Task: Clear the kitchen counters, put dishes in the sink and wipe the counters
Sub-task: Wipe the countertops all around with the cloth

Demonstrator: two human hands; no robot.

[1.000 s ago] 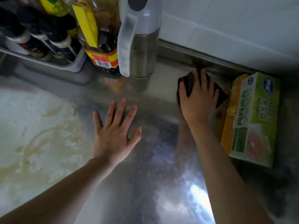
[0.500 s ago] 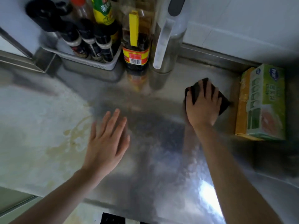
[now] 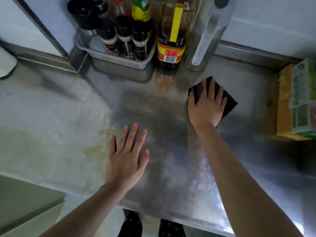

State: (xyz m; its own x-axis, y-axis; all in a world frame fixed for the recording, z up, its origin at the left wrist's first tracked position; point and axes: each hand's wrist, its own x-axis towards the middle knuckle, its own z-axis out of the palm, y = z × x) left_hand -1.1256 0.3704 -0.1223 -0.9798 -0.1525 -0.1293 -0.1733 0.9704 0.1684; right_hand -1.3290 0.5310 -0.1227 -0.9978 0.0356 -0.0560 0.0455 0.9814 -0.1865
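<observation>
A stainless steel counter (image 3: 171, 168) fills the view, with yellowish stains (image 3: 95, 147) on its left half. My right hand (image 3: 206, 108) presses flat on a dark wiping cloth (image 3: 229, 101) at the right back part of the counter, fingers spread over it. My left hand (image 3: 128, 156) lies flat on the bare steel near the front edge, palm down, fingers apart, holding nothing.
At the back stand a grey basket (image 3: 119, 61) of spice jars, a sauce bottle (image 3: 171, 47) with a red and yellow label, and a steel kettle (image 3: 203, 41). A green and orange box (image 3: 297, 103) lies at the right edge. A white object (image 3: 6, 64) sits far left.
My right hand has slid the cloth away from the back wall and box, toward the counter's middle. My view has pulled back, showing the front edge. The left hand stays flat.
</observation>
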